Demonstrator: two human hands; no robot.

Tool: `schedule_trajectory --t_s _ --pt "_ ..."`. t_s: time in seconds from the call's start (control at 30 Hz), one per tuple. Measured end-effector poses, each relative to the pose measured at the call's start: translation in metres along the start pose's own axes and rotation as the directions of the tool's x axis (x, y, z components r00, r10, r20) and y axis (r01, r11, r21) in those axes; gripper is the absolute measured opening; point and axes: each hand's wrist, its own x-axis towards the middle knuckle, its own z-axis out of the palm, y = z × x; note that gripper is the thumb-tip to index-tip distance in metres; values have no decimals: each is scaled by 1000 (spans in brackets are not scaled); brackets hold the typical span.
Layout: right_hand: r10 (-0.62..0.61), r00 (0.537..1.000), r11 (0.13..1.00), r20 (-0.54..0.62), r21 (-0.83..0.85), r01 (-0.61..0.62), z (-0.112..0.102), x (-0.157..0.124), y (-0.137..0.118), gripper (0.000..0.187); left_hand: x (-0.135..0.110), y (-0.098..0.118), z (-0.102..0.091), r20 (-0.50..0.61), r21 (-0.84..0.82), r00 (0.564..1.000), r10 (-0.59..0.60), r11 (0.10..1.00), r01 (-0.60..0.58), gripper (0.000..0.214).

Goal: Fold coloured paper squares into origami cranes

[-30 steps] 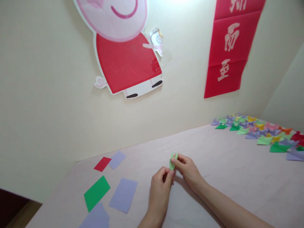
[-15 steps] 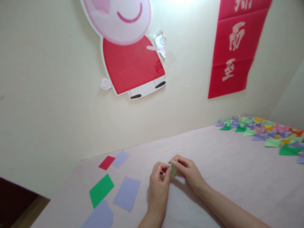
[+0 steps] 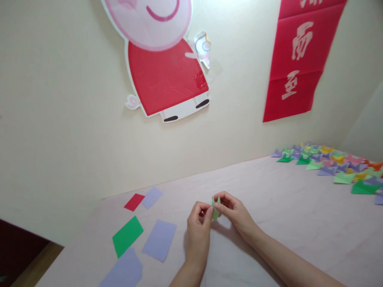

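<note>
Head cam view, and I'm basically standing here watching someone fiddle with a tiny bit of folded light green paper (image 3: pixel 216 214). It's up between both hands, over the middle of the pale cloth (image 3: pixel 254 179), two pointy tips sticking up. Right hand (image 3: pixel 237 211) has it pinched between thumb and fingers; left hand (image 3: pixel 198 227) is curled with its thumb and fingertips right at the paper's left edge, though honestly I can't tell how firmly that one's gripping. Off to the left there's a scatter of flat sheets: a red one (image 3: pixel 134 202) right up against a small purple one (image 3: pixel 152 197), then a green one (image 3: pixel 128 237), with a bigger purple sheet (image 3: pixel 159 240) to its right and another purple piece (image 3: pixel 123 271) just below. Far right, rows of folded paper shapes (image 3: pixel 344 177), all sorts of colours. Pink cartoon cutout (image 3: pixel 167 79) and red banner (image 3: pixel 297 87) on the wall, too.
</note>
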Motion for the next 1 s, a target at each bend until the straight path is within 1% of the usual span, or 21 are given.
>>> schedule_trajectory --t_s 0.1,0.17,0.27,0.4,0.57,0.67,0.87,1.0 --pt "20 999 1000 29 -19 -19 2 -2 -3 32 0 0 0 4 -4 1000 3 1000 -3 23" --pt "11 1000 999 14 -45 -10 2 -2 -5 33 -1 1 0 -33 30 999 16 999 -15 19" --pt "-9 1000 995 -3 -97 8 1 -2 -5 34 -2 1 -1 -94 74 993 66 995 -59 14" --pt "-60 998 982 3 -180 60 -1 -1 -1 32 -1 2 -1 -87 76 986 140 988 -134 10" --pt "-105 994 971 11 -214 105 -2 -1 2 29 0 3 0 -88 80 980 177 982 -170 5" --pt "-127 992 968 10 -218 126 -1 -1 0 26 0 4 1 -82 67 981 177 983 -172 7" --pt "-163 987 950 3 -271 158 0 -2 -2 25 1 2 -1 -24 -30 994 108 994 -109 8" --pt "-203 978 926 51 -316 208 -1 -2 1 22 1 -1 -2 -46 -55 994 104 993 -106 14"
